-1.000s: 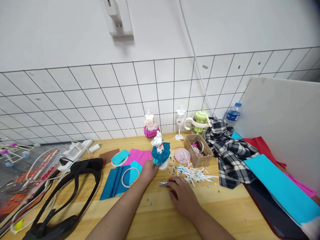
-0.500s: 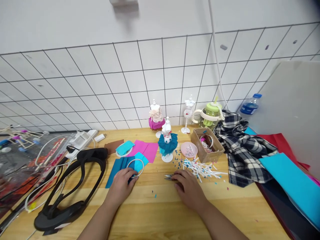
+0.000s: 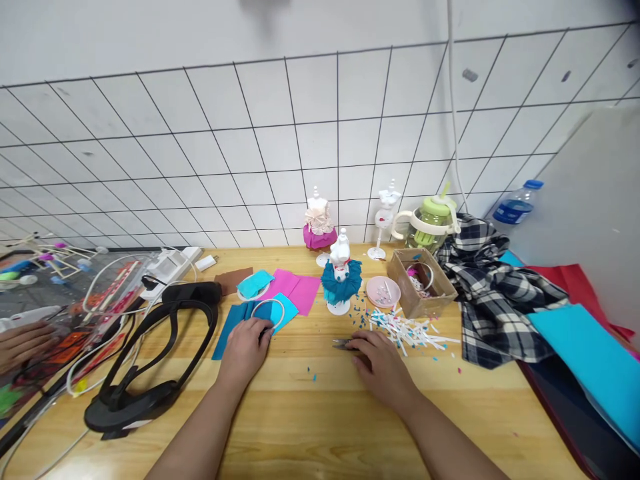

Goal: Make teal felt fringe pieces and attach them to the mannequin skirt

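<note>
My left hand (image 3: 244,350) rests on the table, its curled fingers at the near edge of a thin white ring (image 3: 283,313). The ring lies over dark teal paper (image 3: 226,333) and bright blue paper (image 3: 287,305). My right hand (image 3: 380,367) is closed on small scissors; their metal blades (image 3: 342,344) point left, slightly apart, while the handles are hidden under my palm. Beyond my hands stands a small white dress form (image 3: 341,252) with a ruffled teal skirt (image 3: 341,281) and a red trim at the waist.
White paper strips (image 3: 407,331) lie beside a pink dish (image 3: 383,292) and a cardboard box (image 3: 427,305). Two more dress forms (image 3: 319,223) (image 3: 385,220) stand behind. A black headset strap (image 3: 170,373) lies left, a plaid cloth (image 3: 495,300) right. Another person's hand (image 3: 25,343) is at far left.
The view has shifted slightly, so the dress forms and box appear a little higher and further right. Another person's hand has come in at the left edge. My hands keep their places.
</note>
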### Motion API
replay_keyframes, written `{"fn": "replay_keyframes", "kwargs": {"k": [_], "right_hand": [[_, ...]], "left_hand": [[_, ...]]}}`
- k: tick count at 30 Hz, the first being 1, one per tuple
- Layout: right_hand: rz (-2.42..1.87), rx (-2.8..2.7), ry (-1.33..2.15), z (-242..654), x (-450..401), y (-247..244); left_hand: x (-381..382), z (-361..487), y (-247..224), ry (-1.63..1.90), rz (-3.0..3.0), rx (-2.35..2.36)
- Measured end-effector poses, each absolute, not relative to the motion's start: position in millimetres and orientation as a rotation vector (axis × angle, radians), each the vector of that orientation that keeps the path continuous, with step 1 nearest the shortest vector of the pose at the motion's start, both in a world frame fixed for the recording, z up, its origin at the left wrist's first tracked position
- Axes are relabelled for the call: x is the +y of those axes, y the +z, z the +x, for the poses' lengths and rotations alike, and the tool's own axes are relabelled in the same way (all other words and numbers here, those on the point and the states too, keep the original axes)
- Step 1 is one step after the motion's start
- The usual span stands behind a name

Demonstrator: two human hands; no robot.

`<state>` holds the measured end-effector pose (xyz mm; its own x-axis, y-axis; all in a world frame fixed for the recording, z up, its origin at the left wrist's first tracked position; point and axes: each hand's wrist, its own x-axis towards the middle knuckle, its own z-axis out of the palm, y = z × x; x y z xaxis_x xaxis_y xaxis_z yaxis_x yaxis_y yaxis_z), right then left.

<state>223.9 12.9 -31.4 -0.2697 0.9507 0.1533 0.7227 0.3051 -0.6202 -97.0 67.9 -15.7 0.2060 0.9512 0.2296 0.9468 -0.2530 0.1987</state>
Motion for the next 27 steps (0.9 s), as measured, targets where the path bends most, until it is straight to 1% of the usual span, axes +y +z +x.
{"fn": "replay_keyframes", "kwargs": {"k": [8,14,18,23,27], "right_hand": [[-1.439,-2.065,0.618,225,13,-32],[-1.441,-2.072,0.611,225,10,-30],[-1.457,-2.079,0.599,223,8,-27],[-1.5,-2.153,0.593,223,5,-19],[-1.552,-2.282,0.468,223,-7,2]], "left_hand": [[68,-104,-15,0.629,2.33,2.074],[66,-106,-13,0.386,2.325,2.226],[66,-109,-17,0.408,2.352,2.223],[65,-108,-18,0.349,2.315,2.259],[66,-109,-21,0.359,2.296,2.283]]}}
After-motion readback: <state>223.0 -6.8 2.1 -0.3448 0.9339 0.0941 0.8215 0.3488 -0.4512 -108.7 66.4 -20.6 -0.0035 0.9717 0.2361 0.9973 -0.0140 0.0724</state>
